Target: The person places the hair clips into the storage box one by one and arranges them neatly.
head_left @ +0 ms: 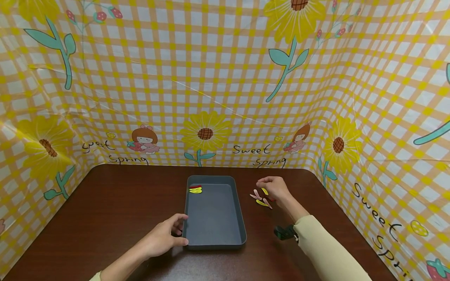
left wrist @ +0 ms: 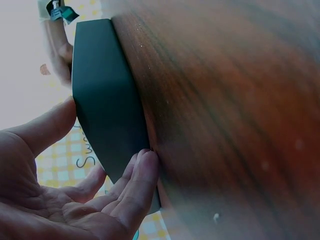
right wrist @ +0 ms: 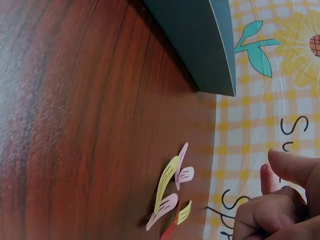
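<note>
A dark grey rectangular tray [head_left: 215, 218] lies on the table, with one red and two yellow hair clips [head_left: 195, 190] side by side in its far left corner. My left hand [head_left: 162, 236] holds the tray's left side near the front corner; the left wrist view shows thumb and fingers against the outer wall [left wrist: 107, 95]. To the right of the tray, my right hand [head_left: 275, 189] hovers by loose snap hair clips. Its fingers are loosely bent, and no clip shows between thumb and forefinger. Pink clips [right wrist: 162, 211], yellow clips [right wrist: 166, 182] and a red clip [right wrist: 171, 229] lie there.
The brown wooden table [head_left: 140, 199] is bounded at the back and sides by a checked cloth [head_left: 225, 86] with sunflowers. A dark device [head_left: 284, 233] sits at the right wrist. The tray's raised walls stand between the loose clips and its inside.
</note>
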`<state>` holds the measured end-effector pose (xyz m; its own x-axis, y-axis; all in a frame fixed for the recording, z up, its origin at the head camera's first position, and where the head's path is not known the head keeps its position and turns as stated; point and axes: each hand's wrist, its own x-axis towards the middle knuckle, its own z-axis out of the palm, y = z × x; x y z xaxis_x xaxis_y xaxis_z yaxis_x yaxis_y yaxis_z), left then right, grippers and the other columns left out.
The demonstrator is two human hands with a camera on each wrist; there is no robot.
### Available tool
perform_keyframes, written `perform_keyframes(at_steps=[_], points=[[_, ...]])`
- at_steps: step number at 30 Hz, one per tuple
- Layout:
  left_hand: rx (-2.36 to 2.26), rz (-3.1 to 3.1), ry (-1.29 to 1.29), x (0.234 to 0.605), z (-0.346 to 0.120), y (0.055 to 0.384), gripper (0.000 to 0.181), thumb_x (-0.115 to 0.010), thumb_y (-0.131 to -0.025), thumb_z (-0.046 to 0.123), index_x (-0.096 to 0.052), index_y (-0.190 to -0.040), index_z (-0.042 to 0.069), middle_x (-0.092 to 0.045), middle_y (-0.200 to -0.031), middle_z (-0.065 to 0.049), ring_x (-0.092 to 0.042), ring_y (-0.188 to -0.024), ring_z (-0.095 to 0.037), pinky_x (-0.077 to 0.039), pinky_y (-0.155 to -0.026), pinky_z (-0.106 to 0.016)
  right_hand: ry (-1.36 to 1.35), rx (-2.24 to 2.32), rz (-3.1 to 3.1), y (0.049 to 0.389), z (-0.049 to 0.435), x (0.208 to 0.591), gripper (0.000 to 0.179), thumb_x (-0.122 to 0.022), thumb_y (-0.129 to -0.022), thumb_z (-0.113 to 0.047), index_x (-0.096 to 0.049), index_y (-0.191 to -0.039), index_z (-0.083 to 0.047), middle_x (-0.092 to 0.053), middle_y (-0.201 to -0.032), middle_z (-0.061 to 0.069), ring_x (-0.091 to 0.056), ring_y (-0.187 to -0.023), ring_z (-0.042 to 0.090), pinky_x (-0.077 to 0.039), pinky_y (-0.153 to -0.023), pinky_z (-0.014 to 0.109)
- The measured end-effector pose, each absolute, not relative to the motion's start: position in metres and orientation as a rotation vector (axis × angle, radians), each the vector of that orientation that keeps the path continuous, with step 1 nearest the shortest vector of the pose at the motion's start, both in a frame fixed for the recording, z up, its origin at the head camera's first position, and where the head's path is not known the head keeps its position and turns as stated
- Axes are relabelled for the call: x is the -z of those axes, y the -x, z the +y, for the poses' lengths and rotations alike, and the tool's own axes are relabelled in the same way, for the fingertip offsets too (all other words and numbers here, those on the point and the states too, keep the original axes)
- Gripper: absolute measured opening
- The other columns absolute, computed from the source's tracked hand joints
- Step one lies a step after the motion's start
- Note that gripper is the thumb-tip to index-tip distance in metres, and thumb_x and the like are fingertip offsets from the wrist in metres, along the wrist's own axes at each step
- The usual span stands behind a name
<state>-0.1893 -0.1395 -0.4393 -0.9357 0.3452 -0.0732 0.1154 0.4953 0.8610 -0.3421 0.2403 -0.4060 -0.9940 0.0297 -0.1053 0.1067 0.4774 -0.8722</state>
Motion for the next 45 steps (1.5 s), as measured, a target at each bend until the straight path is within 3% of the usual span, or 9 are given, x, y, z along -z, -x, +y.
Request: perform_keyframes(at_steps=[4, 7, 12, 15, 19, 25, 30, 45], points=[[-1.42, 2.504, -0.392, 0.439, -0.14, 0.189, 0.068, -0.082, -0.083, 0.019, -0.049, -0.141, 0.005, -0.06, -0.116, -0.009, -0.06, -0.104, -0.024, -0.05, -0.082, -0.044, -0.177, 1.558, 2.631, 0.343, 0.248, 0.41, 0.03, -0.067, -0.097, -0.02, -0.069, -0.118, 0.001, -0.047, -0.062, -0.008, -0.032, -0.048, 0.009, -0.037, -0.052, 0.03], [-1.42, 2.503, -0.388, 0.439, -0.14, 0.189, 0.067, -0.082, -0.083, 0.019, -0.049, -0.141, 0.006, -0.06, -0.116, -0.01, -0.06, -0.104, -0.024, -0.05, -0.083, -0.043, -0.21, 1.588, 2.618, 0.343, 0.253, 0.413, 0.031, -0.067, -0.097, -0.021, -0.069, -0.118, 0.001, -0.051, -0.062, -0.005, -0.03, -0.044, 0.008, -0.035, -0.049, 0.028], [-1.418, 2.504, -0.39, 0.439, -0.14, 0.189, 0.067, -0.082, -0.084, 0.019, -0.049, -0.141, 0.006, -0.06, -0.117, -0.01, -0.06, -0.105, -0.024, -0.05, -0.083, -0.043, -0.237, 1.643, 2.595, 0.343, 0.261, 0.417, 0.032, -0.068, -0.096, -0.021, -0.068, -0.118, 0.003, -0.068, -0.086, 0.003, -0.028, -0.042, 0.006, -0.03, -0.044, 0.024], [-1.422, 2.5, -0.395, 0.44, -0.14, 0.19, 0.068, -0.082, -0.084, 0.019, -0.049, -0.141, 0.006, -0.06, -0.117, -0.01, -0.06, -0.105, -0.024, -0.05, -0.083, -0.044, -0.25, 1.662, 2.589, 0.342, 0.264, 0.42, 0.034, -0.067, -0.096, -0.02, -0.067, -0.119, 0.004, -0.064, -0.075, -0.002, -0.027, -0.043, 0.006, -0.03, -0.044, 0.023], [-1.425, 2.494, -0.388, 0.44, -0.14, 0.19, 0.068, -0.082, -0.084, 0.018, -0.049, -0.142, 0.006, -0.059, -0.117, -0.01, -0.059, -0.105, -0.024, -0.05, -0.083, -0.043, -0.28, 1.697, 2.565, 0.341, 0.269, 0.424, 0.035, -0.067, -0.097, -0.019, -0.065, -0.122, 0.006, -0.045, -0.055, -0.011, -0.027, -0.043, 0.006, -0.03, -0.045, 0.024], [-1.412, 2.506, -0.386, 0.44, -0.14, 0.189, 0.067, -0.082, -0.084, 0.019, -0.049, -0.141, 0.006, -0.06, -0.117, -0.01, -0.06, -0.104, -0.023, -0.049, -0.082, -0.042, -0.357, 1.686, 2.572, 0.344, 0.28, 0.434, 0.033, -0.066, -0.097, -0.021, -0.067, -0.121, 0.003, -0.049, -0.066, -0.01, -0.031, -0.048, 0.009, -0.033, -0.047, 0.026], [-1.417, 2.505, -0.385, 0.44, -0.14, 0.189, 0.067, -0.082, -0.084, 0.018, -0.049, -0.141, 0.006, -0.06, -0.117, -0.01, -0.06, -0.104, -0.023, -0.05, -0.082, -0.042, -0.361, 1.74, 2.56, 0.342, 0.286, 0.439, 0.034, -0.066, -0.097, -0.019, -0.065, -0.122, 0.004, -0.034, -0.051, -0.011, -0.027, -0.041, 0.007, -0.029, -0.043, 0.025], [-1.411, 2.509, -0.386, 0.438, -0.14, 0.189, 0.067, -0.082, -0.084, 0.017, -0.049, -0.141, 0.006, -0.06, -0.116, -0.01, -0.06, -0.105, -0.024, -0.049, -0.084, -0.045, -0.42, 1.831, 2.477, 0.339, 0.297, 0.452, 0.041, -0.065, -0.096, -0.014, -0.059, -0.13, 0.009, -0.034, -0.05, -0.011, -0.026, -0.043, 0.006, -0.027, -0.044, 0.023]])
